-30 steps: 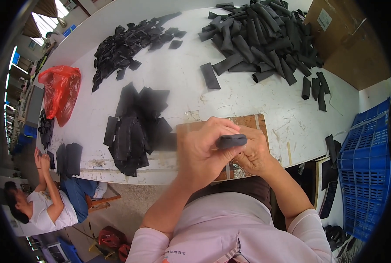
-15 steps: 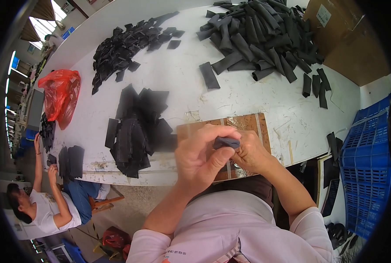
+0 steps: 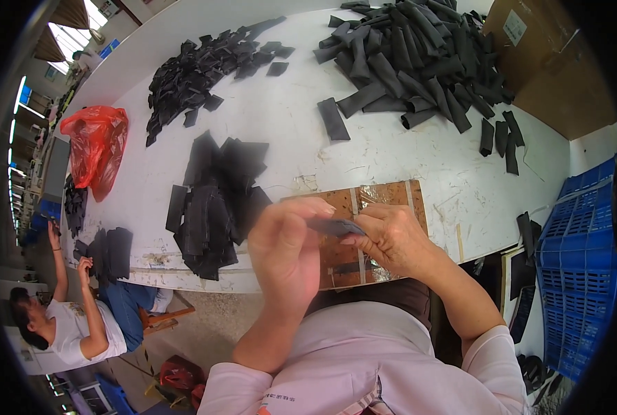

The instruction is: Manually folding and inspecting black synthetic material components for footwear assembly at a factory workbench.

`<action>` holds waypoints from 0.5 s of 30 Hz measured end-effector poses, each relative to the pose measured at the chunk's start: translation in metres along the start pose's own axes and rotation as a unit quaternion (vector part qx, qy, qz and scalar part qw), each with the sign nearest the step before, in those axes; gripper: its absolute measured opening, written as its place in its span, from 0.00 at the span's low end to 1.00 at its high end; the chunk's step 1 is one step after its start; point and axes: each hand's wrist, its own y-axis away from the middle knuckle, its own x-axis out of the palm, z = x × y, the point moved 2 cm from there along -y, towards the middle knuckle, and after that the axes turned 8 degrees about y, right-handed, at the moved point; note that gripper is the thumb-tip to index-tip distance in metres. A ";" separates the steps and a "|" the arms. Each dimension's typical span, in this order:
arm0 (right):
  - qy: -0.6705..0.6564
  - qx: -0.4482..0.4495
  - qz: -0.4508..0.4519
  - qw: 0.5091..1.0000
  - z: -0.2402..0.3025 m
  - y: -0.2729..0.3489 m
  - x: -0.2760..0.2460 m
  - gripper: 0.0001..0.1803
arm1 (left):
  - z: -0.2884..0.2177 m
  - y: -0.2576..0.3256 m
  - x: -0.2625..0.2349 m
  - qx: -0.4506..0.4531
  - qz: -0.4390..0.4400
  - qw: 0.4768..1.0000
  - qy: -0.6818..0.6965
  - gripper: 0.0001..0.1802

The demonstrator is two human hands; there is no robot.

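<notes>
A small dark grey piece of folded fabric-like material point(image 3: 336, 227) is held above a brown board point(image 3: 408, 259). My right hand point(image 3: 398, 238) pinches its right end between thumb and fingers. My left hand point(image 3: 284, 242) curves around the left end, its fingers partly smeared by motion; whether they grip is unclear. Just left of it lies a stack of flat dark pieces point(image 3: 208, 214). At the far right of the table is a large heap of dark rolled tubes point(image 3: 405, 62). Smaller dark pieces point(image 3: 184, 76) form a pile at the far left.
A cardboard box point(image 3: 550, 69) stands at the back right, a blue plastic crate point(image 3: 578, 263) below it. A red plastic bag point(image 3: 97, 149) rests at the table's left. Beyond the left edge, a seated co-worker point(image 3: 73, 321) handles dark pieces.
My left hand has shifted left, away from my right hand. The dark piece, seen end-on before, now shows its flat length between them. The co-worker's hands have moved slightly.
</notes>
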 end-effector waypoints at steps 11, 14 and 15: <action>-0.010 -0.001 -0.033 0.999 0.000 0.001 0.009 0.15 | 0.004 0.000 -0.006 -0.019 -0.006 0.999 0.034 0.09; -0.017 -0.018 -0.041 0.999 0.003 0.002 -0.001 0.14 | 0.004 0.000 -0.005 -0.022 -0.010 0.999 0.047 0.09; -0.028 -0.037 -0.058 0.997 0.004 0.001 -0.003 0.14 | 0.003 0.001 -0.005 -0.022 -0.011 0.998 0.056 0.09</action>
